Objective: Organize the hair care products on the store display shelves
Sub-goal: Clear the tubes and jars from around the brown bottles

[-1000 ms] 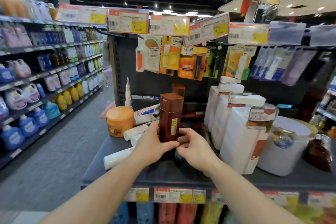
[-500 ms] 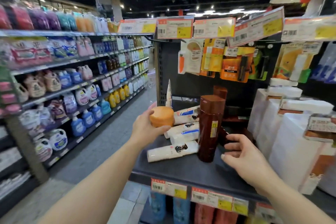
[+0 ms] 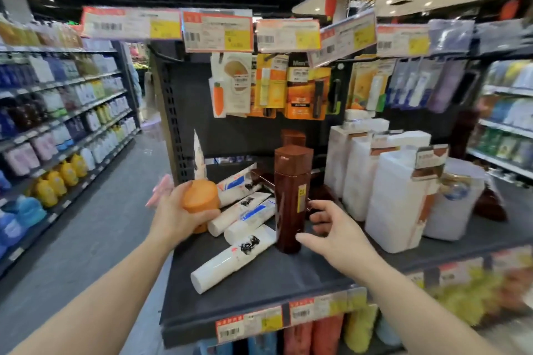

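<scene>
My left hand (image 3: 176,215) grips an orange jar (image 3: 202,199), held tilted above the left end of the dark display shelf (image 3: 259,279). A tall brown bottle (image 3: 291,199) stands upright in the middle of the shelf, with a second brown bottle (image 3: 293,137) behind it. My right hand (image 3: 331,232) hovers beside the front bottle's right side, fingers spread and loosely bent, holding nothing. Several white tubes (image 3: 233,258) lie on their sides between the jar and the bottle.
White pump bottles (image 3: 395,196) and a round white tub (image 3: 455,199) crowd the shelf's right half. Carded products (image 3: 271,86) hang on the back panel under price tags. The aisle floor (image 3: 95,228) and a long shelf of bottles (image 3: 57,135) lie to the left.
My left hand let go of the brown bottle, picked up the orange jar and now holds it tilted. My right hand released the bottle and stays beside it. The camera swung left, then back.
</scene>
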`<state>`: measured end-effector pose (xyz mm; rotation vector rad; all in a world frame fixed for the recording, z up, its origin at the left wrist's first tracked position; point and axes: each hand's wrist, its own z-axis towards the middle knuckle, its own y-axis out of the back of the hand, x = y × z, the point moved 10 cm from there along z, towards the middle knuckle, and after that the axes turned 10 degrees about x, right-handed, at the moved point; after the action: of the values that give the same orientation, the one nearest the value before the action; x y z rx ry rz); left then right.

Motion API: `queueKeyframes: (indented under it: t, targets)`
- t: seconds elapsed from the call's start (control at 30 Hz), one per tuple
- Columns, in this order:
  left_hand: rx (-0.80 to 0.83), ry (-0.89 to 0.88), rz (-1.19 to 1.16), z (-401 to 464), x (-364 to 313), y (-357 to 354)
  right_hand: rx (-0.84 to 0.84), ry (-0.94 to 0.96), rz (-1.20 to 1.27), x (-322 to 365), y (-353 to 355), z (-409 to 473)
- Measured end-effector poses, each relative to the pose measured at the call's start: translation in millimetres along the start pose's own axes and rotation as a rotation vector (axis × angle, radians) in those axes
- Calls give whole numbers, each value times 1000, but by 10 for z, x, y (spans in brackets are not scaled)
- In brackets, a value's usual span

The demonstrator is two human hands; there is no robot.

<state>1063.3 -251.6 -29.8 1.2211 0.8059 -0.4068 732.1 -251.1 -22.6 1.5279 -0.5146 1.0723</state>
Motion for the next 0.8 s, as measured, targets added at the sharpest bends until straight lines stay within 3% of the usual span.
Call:
queueKeyframes:
  t: [0.47,0.7,0.8]
  targets:
    - [-79,-41,-97,-155,-262,213,-61,3,0,24,155,78]
    - [-71,-89,-62,-823,-727,200,-46,125,44,191,293,-98]
    - [-66,-69,-79,-1328,-975,67,35,185,59,199,359,-334]
